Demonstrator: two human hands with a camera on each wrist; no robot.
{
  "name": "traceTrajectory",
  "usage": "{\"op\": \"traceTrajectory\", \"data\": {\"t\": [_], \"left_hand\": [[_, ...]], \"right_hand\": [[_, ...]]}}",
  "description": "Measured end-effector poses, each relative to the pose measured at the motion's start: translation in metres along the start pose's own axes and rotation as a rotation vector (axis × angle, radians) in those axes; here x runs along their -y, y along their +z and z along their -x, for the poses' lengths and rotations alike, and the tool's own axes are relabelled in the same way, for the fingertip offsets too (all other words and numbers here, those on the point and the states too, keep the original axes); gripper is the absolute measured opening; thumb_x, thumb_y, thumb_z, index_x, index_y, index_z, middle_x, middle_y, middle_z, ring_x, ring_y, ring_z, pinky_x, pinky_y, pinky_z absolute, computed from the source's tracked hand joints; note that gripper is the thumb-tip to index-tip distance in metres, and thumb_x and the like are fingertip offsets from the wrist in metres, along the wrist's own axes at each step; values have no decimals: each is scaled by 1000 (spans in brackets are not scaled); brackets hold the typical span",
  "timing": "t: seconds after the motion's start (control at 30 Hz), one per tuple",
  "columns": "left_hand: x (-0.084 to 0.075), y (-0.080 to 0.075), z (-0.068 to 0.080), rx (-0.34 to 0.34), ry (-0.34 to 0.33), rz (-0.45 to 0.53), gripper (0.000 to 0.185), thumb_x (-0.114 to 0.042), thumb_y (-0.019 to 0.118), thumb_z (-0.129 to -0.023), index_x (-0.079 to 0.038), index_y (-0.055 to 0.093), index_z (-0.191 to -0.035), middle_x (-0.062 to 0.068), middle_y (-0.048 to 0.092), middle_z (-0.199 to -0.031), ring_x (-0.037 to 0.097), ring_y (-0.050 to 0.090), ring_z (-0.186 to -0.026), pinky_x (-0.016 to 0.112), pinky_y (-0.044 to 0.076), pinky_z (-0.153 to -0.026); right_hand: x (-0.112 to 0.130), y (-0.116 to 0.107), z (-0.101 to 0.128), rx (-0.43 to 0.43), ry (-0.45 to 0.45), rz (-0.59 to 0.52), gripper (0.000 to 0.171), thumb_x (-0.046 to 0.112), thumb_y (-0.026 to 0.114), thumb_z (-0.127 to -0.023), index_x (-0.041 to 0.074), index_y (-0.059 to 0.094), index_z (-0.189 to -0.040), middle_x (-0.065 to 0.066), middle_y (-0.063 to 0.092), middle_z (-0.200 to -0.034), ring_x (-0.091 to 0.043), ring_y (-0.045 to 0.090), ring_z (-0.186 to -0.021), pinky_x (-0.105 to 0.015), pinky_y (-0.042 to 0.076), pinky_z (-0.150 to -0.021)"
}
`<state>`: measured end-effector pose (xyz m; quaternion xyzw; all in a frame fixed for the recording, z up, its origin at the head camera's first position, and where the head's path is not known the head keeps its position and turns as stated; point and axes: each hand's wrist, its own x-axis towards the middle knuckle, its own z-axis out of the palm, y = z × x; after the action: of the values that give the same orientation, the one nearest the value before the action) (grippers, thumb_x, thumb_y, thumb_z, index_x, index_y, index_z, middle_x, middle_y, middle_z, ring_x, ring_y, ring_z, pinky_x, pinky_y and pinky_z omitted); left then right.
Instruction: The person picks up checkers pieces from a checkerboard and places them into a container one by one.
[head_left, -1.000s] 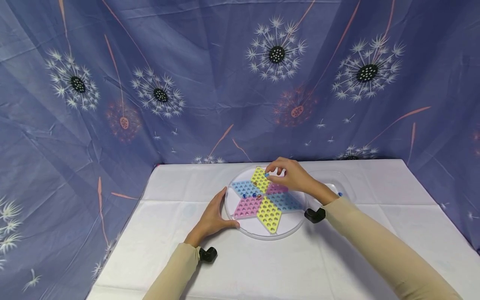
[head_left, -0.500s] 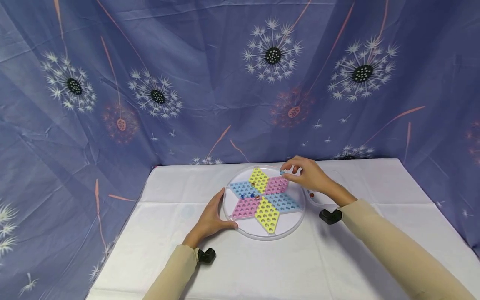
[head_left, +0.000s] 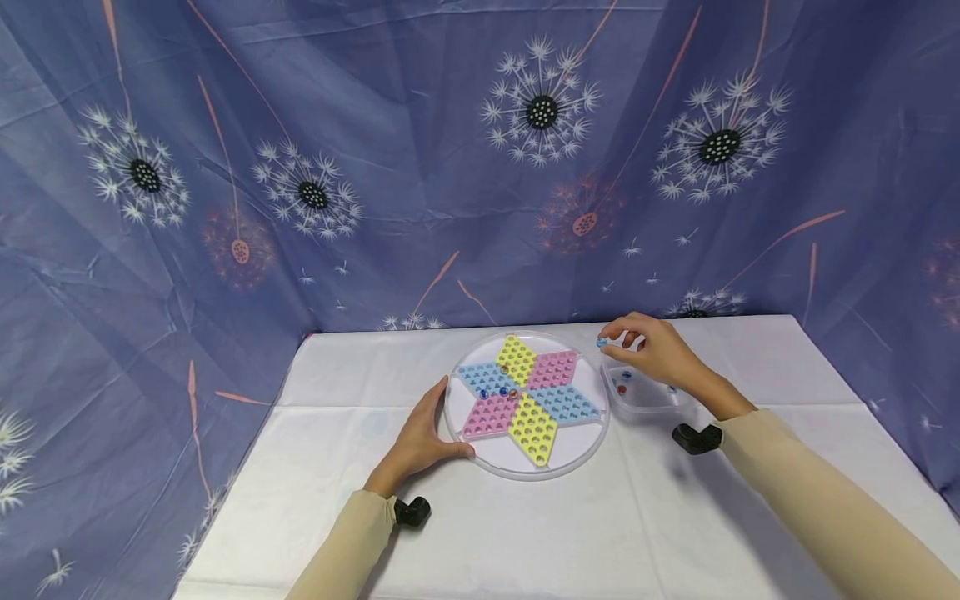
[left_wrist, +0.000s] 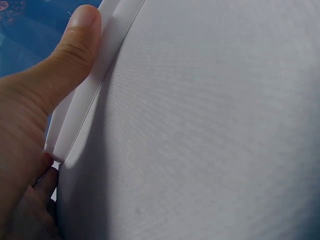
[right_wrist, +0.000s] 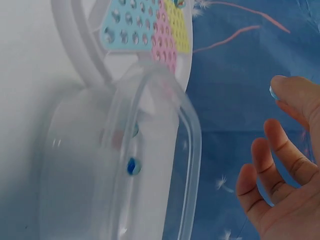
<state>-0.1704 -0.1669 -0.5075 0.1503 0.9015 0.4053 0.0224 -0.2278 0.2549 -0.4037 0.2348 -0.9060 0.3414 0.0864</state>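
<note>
A round white Chinese checkers board (head_left: 576, 442) with a star of yellow, pink and blue hole panels lies on the table. My left hand (head_left: 417, 437) rests against its left edge, fingers along the side and thumb (left_wrist: 82, 42) on the rim. Several marbles sit on the star, among them a dark blue marble (head_left: 483, 394) and an orange marble (head_left: 513, 395). Right of the board, my right hand (head_left: 654, 350) pinches a light blue marble (head_left: 602, 342) between thumb and forefinger, the other fingers loosely bent. It hovers over a clear plastic box (head_left: 648, 408).
Inside the box lie several loose marbles, including a blue marble (right_wrist: 133, 166) and a red marble (head_left: 622, 390). A white cloth (head_left: 525, 533) covers the table. Behind it hangs a blue curtain (head_left: 420, 167) with dandelion prints.
My right hand has moved right, from above the board's yellow panel to above the box, still pinching the light blue marble. The left hand keeps its place at the board's edge.
</note>
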Motion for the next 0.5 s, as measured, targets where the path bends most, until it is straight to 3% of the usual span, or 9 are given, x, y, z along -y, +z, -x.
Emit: {"op": "traceTrajectory", "data": {"t": [0.5], "left_hand": [[1,1,0,7,-16,-1,138,-44,99,-61,-14,16,-166,10,23,-169,30,21,-155,46,20,-126]], "right_hand": [[-20,-12,19,-45,53,11,16,23,78,-94,18,77,-110,-4,70,-107,-22,63,-86,-29,52,-59]]}}
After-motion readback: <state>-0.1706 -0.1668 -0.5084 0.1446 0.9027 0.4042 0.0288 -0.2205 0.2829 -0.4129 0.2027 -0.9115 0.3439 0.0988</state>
